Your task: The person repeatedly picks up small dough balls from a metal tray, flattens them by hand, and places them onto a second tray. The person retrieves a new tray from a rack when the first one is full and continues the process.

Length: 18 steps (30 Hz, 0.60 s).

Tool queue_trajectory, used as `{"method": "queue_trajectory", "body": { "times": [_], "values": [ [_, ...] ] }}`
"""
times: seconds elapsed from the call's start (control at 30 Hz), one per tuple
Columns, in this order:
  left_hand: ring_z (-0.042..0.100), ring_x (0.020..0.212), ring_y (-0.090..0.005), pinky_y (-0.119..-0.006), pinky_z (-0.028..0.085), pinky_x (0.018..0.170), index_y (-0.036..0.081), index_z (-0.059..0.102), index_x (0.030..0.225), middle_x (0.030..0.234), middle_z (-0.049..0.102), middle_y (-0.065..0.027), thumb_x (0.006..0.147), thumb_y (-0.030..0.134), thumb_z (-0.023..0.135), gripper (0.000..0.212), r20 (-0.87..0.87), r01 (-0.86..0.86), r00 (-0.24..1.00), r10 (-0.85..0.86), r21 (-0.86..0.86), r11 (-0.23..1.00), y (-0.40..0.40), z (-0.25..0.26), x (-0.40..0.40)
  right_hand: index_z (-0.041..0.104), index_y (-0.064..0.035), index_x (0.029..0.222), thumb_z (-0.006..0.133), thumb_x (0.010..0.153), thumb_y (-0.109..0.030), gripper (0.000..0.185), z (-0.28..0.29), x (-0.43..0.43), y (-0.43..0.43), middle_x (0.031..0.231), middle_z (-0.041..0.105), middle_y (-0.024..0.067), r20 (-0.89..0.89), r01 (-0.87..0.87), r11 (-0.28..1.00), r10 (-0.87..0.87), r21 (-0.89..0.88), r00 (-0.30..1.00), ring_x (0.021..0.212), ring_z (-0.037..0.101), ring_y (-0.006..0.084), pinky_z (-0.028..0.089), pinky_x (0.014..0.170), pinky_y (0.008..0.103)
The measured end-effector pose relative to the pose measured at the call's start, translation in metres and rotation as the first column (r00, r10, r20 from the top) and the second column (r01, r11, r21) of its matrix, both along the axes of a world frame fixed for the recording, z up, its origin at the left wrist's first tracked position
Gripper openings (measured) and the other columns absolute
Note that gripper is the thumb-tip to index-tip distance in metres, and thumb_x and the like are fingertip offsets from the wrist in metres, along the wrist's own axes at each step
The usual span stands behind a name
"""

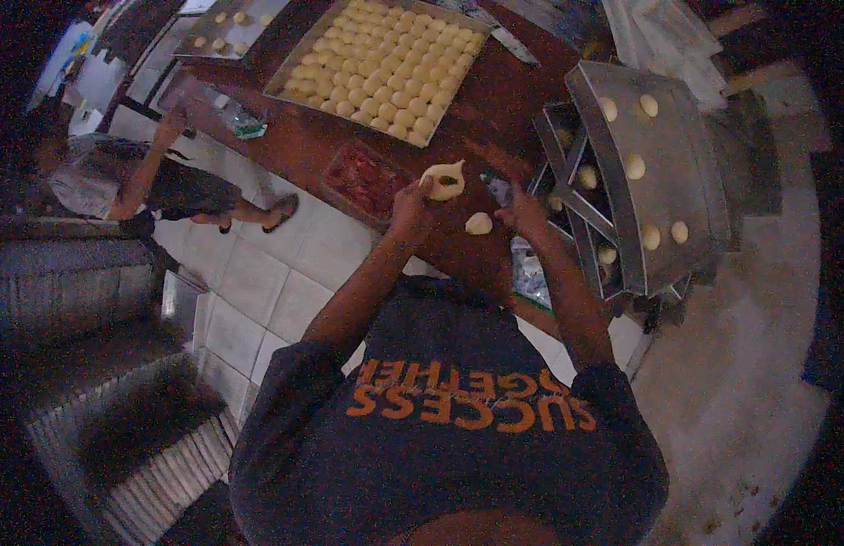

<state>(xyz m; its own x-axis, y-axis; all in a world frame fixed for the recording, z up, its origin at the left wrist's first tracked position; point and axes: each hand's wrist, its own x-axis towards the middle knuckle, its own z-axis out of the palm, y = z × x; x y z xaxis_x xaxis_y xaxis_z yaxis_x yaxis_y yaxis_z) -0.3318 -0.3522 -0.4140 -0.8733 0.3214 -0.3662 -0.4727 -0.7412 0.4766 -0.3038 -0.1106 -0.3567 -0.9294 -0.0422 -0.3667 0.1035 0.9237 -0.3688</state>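
Note:
A flattened piece of dough with a dark bit on its middle lies in my left hand, the fingers holding its edge. To the right, my right hand is over the reddish-brown table by a small clear plastic-looking item; blur hides whether the fingers touch it. Between my hands a round dough ball rests on the table. Left of my left hand stands a rectangular container of red filling. Beyond it is a large tray packed with rows of dough balls.
Metal trays with several dough balls are stacked at right. Another tray with dough balls lies at the far left. Plastic packages lie on the table and near its front edge. A person is at the left.

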Motion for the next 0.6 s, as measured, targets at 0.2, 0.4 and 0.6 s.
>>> {"method": "queue_trajectory", "body": {
  "times": [0.2,0.4,0.6],
  "values": [
    [0.066,0.115,-0.0309,-0.046,0.059,0.097,-0.008,0.056,0.128,0.126,0.064,-0.0194,0.102,0.03,0.062,0.046,-0.115,0.243,0.963,-0.243,-0.02,0.97,-0.002,0.034,0.04,0.066,-0.0029,0.127,0.075,0.092,-0.025,0.042,-0.002,0.021,-0.02,0.116,0.072,0.0156,0.01,0.184,0.567,-0.295,-0.803,0.955,0.104,0.07,0.0279,0.056,0.091,0.0427],
    [0.056,0.13,-0.0286,-0.044,0.048,0.111,0.004,0.045,0.148,0.143,0.054,-0.0141,0.103,0.045,0.059,0.063,-0.201,0.225,0.945,-0.257,-0.168,0.96,0.039,0.087,0.068,0.071,0.0003,0.119,0.073,0.093,-0.006,0.027,0.036,0.068,-0.021,0.114,0.072,0.0106,0.168,0.313,0.109,-0.655,-0.944,0.737,0.103,0.07,0.023,0.055,0.094,0.0373],
    [0.047,0.138,-0.0284,-0.048,0.033,0.121,0.013,0.036,0.157,0.148,0.051,-0.0094,0.106,0.045,0.053,0.063,-0.135,0.297,0.952,-0.275,0.183,0.937,0.104,0.129,0.123,0.073,-0.0045,0.12,0.073,0.091,-0.003,0.028,0.091,0.12,-0.01,0.107,0.074,0.0125,-0.79,0.027,0.892,-0.413,-0.451,0.453,0.104,0.071,0.0268,0.056,0.095,0.0396]
  ]
}}
